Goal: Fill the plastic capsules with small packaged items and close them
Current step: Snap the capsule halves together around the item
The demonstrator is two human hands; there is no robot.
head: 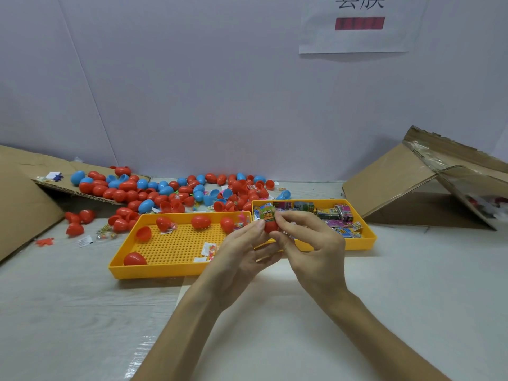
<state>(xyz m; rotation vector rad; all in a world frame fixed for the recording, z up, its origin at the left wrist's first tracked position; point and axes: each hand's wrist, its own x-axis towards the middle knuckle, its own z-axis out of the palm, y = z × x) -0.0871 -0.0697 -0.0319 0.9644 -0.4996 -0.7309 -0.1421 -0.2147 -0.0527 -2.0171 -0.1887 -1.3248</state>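
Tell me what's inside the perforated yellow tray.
In the perforated yellow tray: several red capsules, one an open half, and small clear packets on the holed floor. The left hand covers its near right corner, so anything there is hidden.

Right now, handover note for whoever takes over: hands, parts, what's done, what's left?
Left hand: grips the red capsule, open end up.
Right hand: pinches the green packet at the capsule's mouth; the packet sticks out and is not seated.
Parts: more packets are in the right yellow tray. The left yellow tray holds a few red capsules. The pile of red and blue capsules lies behind.
Done: some tray capsules look closed; contents cannot be seen.
Left: push the packet in, close the capsule, continue with the pile.
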